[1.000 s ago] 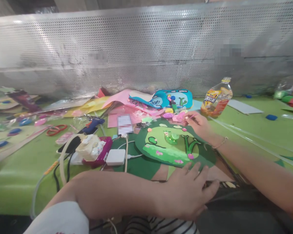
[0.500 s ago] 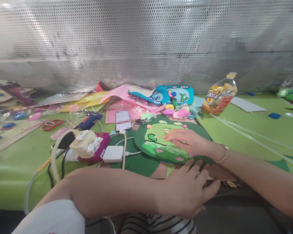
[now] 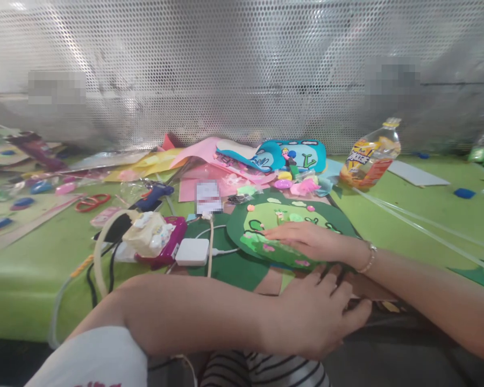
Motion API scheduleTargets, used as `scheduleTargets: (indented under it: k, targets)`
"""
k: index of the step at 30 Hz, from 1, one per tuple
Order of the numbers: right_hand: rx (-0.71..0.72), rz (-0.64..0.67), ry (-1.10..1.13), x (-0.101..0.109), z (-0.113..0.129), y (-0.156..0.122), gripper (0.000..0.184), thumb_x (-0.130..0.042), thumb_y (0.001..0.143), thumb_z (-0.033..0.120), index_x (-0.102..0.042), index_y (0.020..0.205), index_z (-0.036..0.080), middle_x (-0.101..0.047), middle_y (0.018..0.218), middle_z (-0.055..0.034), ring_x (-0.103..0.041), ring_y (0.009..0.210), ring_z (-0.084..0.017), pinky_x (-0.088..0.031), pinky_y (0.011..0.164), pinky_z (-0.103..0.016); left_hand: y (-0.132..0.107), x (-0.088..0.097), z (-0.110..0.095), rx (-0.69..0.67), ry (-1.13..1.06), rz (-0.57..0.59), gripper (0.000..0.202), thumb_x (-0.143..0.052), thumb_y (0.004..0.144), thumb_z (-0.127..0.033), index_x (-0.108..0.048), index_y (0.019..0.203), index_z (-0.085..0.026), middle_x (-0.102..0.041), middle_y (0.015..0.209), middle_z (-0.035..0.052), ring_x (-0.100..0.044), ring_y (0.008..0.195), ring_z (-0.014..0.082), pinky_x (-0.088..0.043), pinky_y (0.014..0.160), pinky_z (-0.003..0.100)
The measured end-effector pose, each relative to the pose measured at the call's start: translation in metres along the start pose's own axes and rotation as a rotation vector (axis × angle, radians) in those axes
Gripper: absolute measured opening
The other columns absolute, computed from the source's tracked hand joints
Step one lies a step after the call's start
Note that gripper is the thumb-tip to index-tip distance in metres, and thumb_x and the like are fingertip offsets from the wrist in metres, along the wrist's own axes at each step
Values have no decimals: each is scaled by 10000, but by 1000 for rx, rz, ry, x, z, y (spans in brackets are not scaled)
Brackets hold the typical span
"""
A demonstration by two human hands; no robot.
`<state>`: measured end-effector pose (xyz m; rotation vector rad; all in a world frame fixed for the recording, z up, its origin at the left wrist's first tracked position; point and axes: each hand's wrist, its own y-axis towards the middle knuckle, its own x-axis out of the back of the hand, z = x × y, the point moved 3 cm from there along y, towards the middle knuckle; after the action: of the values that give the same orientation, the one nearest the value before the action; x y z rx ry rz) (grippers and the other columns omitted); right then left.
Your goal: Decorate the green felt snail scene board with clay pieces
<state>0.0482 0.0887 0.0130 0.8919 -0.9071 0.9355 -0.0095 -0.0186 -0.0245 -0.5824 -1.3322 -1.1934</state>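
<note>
A green craft picture (image 3: 262, 252) with a dark green border lies on the table, decorated with pink spots, small white clouds and raised green shapes. Across its lower middle, my right hand (image 3: 312, 242) lies with fingers stretched out and touching the light green surface. The palm's underside is hidden, and no held object shows. My left hand (image 3: 318, 309) rests at the picture's near edge by the table front, fingers apart, with fingertips partly hidden. Just behind the picture are pink and yellow lumps of modelling clay (image 3: 304, 187).
A power strip with a bulky adapter (image 3: 149, 234), cables and a white charger (image 3: 192, 252) sit left. Beyond are a blue glue gun (image 3: 155, 197) and red scissors (image 3: 92, 202). A bottle (image 3: 371, 156) stands back right. A perforated metal panel (image 3: 226, 70) rises behind.
My right hand has slid a little left and nearer over the picture, its fingers now flatter. My left hand keeps its place by the edge. The whole view has shifted slightly.
</note>
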Motion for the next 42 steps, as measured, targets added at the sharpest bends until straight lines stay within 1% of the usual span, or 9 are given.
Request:
scheduleTargets:
  k: [9,15,21,25,28,32,35,40,42]
  targets:
    - [59,-12,47,-4,-6,-3,407,-363,936,148,-499,1311,229,-584,1284,-60,-526,1192,-153,-439,996,-346,1,-3,-2,-10,64,-22,563,-426,826,-368,-385,1347,-159,-464,1287,208,-474,1179,345,-344,927,485]
    - [64,-67,10,-2,3,2,419,-367,935,145,-483,1327,235,-477,1376,-95,-456,1253,-165,-416,1015,-360,3,-3,-2,-6,77,-29,532,-415,830,-343,-415,1339,-190,-502,1245,165,-462,1179,331,-356,899,471]
    - [48,6,-49,-11,5,7,377,-378,930,154,-549,1263,196,-552,1262,-96,-535,1126,-141,-477,932,-298,3,1,-1,-21,134,-24,499,-391,836,-332,-444,1318,-215,-524,1220,146,-474,1149,316,-374,851,456]
    - [89,-53,-140,-10,1,5,406,-381,909,104,-539,1271,193,-573,1267,-86,-510,1174,-157,-451,979,-345,3,2,-2,-22,159,-17,510,-386,837,-315,-429,1336,-221,-529,1210,142,-488,1136,308,-374,861,458]
    - [72,-108,-170,-6,0,3,399,-392,912,121,-538,1272,212,-595,1254,-76,-532,1157,-179,-438,993,-399,2,2,-3,-25,164,-15,511,-384,840,-313,-426,1341,-221,-520,1226,149,-484,1147,312,-377,871,467]
    - [78,-114,-146,-2,2,4,357,-418,918,170,-579,1233,219,-649,1178,-61,-578,1105,-178,-451,987,-382,3,0,-3,-10,137,-27,517,-391,841,-324,-418,1345,-209,-503,1259,165,-474,1172,324,-373,885,465]
    - [55,-152,-130,2,2,4,366,-403,920,172,-579,1237,225,-642,1195,-63,-580,1110,-184,-439,1002,-397,3,-4,-3,0,114,-23,522,-393,846,-356,-410,1346,-205,-485,1277,175,-472,1175,335,-362,896,478]
    - [36,-97,-91,0,-1,2,362,-407,930,198,-565,1253,232,-645,1193,-48,-581,1106,-175,-410,1027,-398,2,-8,-3,-2,76,-49,531,-422,833,-346,-415,1337,-182,-479,1268,182,-472,1177,354,-359,899,469]
    - [50,-118,-88,1,-3,1,365,-387,938,195,-563,1256,222,-639,1203,-52,-567,1126,-173,-413,1021,-388,1,-7,-3,-2,73,-59,522,-418,834,-334,-418,1334,-183,-483,1261,176,-477,1176,350,-357,901,462]
